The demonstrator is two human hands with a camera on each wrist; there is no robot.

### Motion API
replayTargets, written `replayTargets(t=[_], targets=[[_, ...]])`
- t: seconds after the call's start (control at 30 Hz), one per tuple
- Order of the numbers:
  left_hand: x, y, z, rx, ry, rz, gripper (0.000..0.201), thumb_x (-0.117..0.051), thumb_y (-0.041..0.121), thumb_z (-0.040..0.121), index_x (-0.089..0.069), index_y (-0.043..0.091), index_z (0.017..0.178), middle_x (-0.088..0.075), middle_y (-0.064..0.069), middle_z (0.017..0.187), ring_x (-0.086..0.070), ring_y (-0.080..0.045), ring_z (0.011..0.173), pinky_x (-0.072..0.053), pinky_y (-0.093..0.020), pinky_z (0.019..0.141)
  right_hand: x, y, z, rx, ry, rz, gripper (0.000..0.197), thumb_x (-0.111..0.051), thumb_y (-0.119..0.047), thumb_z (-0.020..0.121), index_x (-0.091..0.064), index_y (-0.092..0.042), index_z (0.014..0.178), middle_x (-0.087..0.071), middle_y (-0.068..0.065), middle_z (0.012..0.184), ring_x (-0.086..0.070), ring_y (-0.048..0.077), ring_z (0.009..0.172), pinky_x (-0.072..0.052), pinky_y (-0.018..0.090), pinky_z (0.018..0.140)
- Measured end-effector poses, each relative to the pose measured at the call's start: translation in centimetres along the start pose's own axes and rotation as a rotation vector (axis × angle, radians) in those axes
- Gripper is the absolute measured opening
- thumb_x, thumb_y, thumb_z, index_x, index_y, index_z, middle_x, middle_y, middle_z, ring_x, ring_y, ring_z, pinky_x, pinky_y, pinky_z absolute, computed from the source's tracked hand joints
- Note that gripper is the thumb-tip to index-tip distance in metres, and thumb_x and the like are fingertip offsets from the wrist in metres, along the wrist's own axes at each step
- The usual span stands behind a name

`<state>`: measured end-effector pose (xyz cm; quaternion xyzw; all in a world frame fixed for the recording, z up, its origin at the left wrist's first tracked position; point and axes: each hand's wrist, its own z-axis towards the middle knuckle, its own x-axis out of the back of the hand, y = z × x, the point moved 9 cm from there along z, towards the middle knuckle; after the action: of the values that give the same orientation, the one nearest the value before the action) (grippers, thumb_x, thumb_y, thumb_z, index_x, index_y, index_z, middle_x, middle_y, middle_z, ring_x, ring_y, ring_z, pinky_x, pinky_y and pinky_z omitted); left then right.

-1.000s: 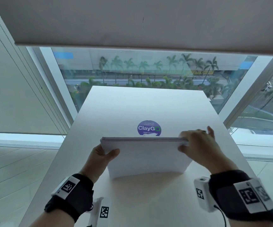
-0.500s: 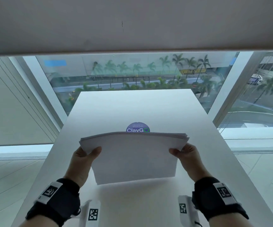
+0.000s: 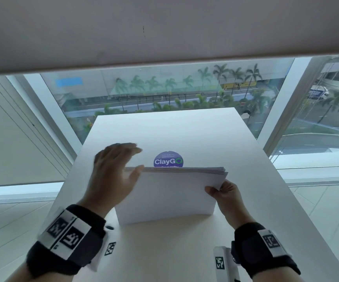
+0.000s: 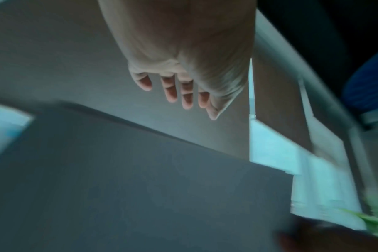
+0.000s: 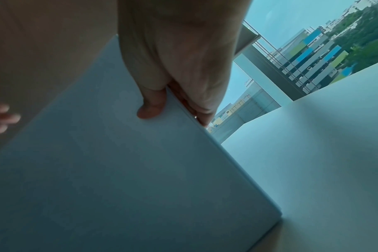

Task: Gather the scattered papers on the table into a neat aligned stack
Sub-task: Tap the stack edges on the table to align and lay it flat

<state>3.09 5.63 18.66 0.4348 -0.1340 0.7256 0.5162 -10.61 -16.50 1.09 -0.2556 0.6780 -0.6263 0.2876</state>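
A stack of white papers point(image 3: 170, 194) stands upright on its lower edge on the white table point(image 3: 164, 129), its top edges nearly level. My right hand point(image 3: 223, 192) pinches the stack's right edge, thumb on the near face and fingers behind; the right wrist view shows the thumb point(image 5: 151, 105) pressed on the sheets point(image 5: 119, 170). My left hand point(image 3: 113, 169) is open and blurred at the stack's top left corner, fingers straight, palm toward the paper edge. In the left wrist view its fingers point(image 4: 179, 88) are spread and hold nothing.
A round purple ClayGo sticker point(image 3: 168, 160) lies on the table just behind the stack. Beyond the table's far edge is a window with a lowered roller blind point(image 3: 164, 27). The floor drops away on both sides of the table.
My left hand has let go of the stack's left edge and risen, open, to its top left corner. My right hand alone now holds the stack, which has shifted right.
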Motion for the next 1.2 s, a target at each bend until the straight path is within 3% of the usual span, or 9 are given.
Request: replayTargets(t=[0.13, 0.3, 0.4, 0.57, 0.7, 0.87, 0.97, 1.07, 1.2], targets=[[-4.3, 8.0, 0.4, -0.229, -0.185, -0.077, 0.051, -0.054, 0.035, 0.079, -0.045, 0.025, 0.128, -0.054, -0.006, 0.138, -0.040, -0.021, 0.130, -0.035, -0.038, 0.105, -0.1, 0.0, 0.1, -0.001, -0.012, -0.015, 0.037, -0.056, 0.018, 0.080, -0.068, -0.016, 0.074, -0.070, -0.016, 0.059, -0.061, -0.005, 0.056, -0.049, 0.009, 0.060], [-10.9, 11.2, -1.6, -0.256, -0.730, 0.164, 0.079, -0.046, 0.037, 0.090, 0.003, 0.026, 0.150, 0.001, 0.004, 0.161, -0.003, -0.018, 0.149, -0.009, -0.051, 0.119, -0.2, -0.1, -0.2, -0.015, -0.045, -0.026, 0.036, -0.056, 0.015, 0.081, -0.069, -0.018, 0.080, -0.072, -0.016, 0.064, -0.064, -0.004, 0.061, -0.050, 0.010, 0.062], [-9.7, 12.8, -0.8, -0.316, -0.598, 0.138, 0.081, -0.057, 0.034, 0.075, -0.022, 0.016, 0.147, -0.031, -0.004, 0.155, -0.035, -0.028, 0.140, -0.034, -0.055, 0.106, -0.2, -0.3, -0.3, -0.020, -0.056, -0.018, 0.033, -0.056, 0.015, 0.082, -0.070, -0.015, 0.081, -0.073, -0.012, 0.067, -0.065, 0.000, 0.063, -0.051, 0.012, 0.063], [-11.5, 12.9, -1.6, -0.295, -0.746, 0.175, 0.080, -0.047, 0.028, 0.089, 0.005, 0.023, 0.150, 0.003, 0.005, 0.161, -0.004, -0.019, 0.149, -0.009, -0.051, 0.119, -0.2, -0.2, -0.3, -0.035, -0.057, -0.002, 0.020, -0.057, 0.010, 0.084, -0.070, 0.000, 0.095, -0.070, 0.006, 0.084, -0.062, 0.012, 0.078, -0.049, 0.021, 0.074], [-10.0, 13.4, -0.7, -0.308, -0.601, 0.107, 0.074, -0.045, 0.033, 0.077, -0.024, 0.016, 0.146, -0.033, -0.004, 0.154, -0.035, -0.027, 0.140, -0.029, -0.053, 0.107, -0.3, -0.4, -0.3, -0.015, -0.068, -0.005, 0.031, -0.056, 0.014, 0.081, -0.073, -0.012, 0.085, -0.074, -0.003, 0.078, -0.065, 0.013, 0.077, -0.052, 0.023, 0.074], [-11.2, 11.7, -1.4, -0.254, -0.708, 0.198, 0.082, -0.046, 0.032, 0.090, 0.013, 0.033, 0.147, 0.005, 0.008, 0.161, 0.002, -0.018, 0.149, 0.001, -0.050, 0.117, -0.4, -0.4, -0.5, -0.036, -0.073, 0.017, 0.030, -0.056, 0.012, 0.083, -0.072, -0.013, 0.087, -0.073, -0.003, 0.077, -0.064, 0.011, 0.074, -0.051, 0.024, 0.073], [-9.0, 10.0, -0.6, -0.193, -0.533, 0.097, 0.086, -0.055, 0.037, 0.082, -0.001, 0.033, 0.148, -0.022, 0.002, 0.158, -0.023, -0.024, 0.145, -0.014, -0.053, 0.113, -0.2, -0.1, -0.5, -0.053, -0.053, 0.050, 0.030, -0.056, 0.014, 0.082, -0.071, -0.011, 0.083, -0.072, 0.002, 0.077, -0.063, 0.021, 0.080, -0.050, 0.034, 0.079], [-6.6, 5.3, -0.8, -0.033, -0.402, 0.089, 0.079, -0.048, 0.050, 0.075, -0.016, 0.033, 0.144, -0.031, 0.000, 0.155, -0.031, -0.027, 0.142, -0.023, -0.059, 0.108, 0.0, 0.1, -0.5, -0.053, -0.038, 0.042, 0.033, -0.056, 0.016, 0.081, -0.071, -0.014, 0.079, -0.073, -0.007, 0.072, -0.060, 0.022, 0.084, -0.048, 0.034, 0.081], [-5.5, -0.9, -3.6, 0.089, -0.564, 0.208, 0.099, -0.023, 0.086, 0.062, -0.004, 0.039, 0.147, 0.004, 0.009, 0.157, -0.002, -0.025, 0.148, -0.008, -0.058, 0.113, -0.2, -0.2, -0.7, -0.043, -0.044, 0.043, 0.031, -0.056, 0.016, 0.081, -0.070, -0.012, 0.079, -0.071, -0.006, 0.070, -0.060, 0.019, 0.079, -0.049, 0.026, 0.076]])
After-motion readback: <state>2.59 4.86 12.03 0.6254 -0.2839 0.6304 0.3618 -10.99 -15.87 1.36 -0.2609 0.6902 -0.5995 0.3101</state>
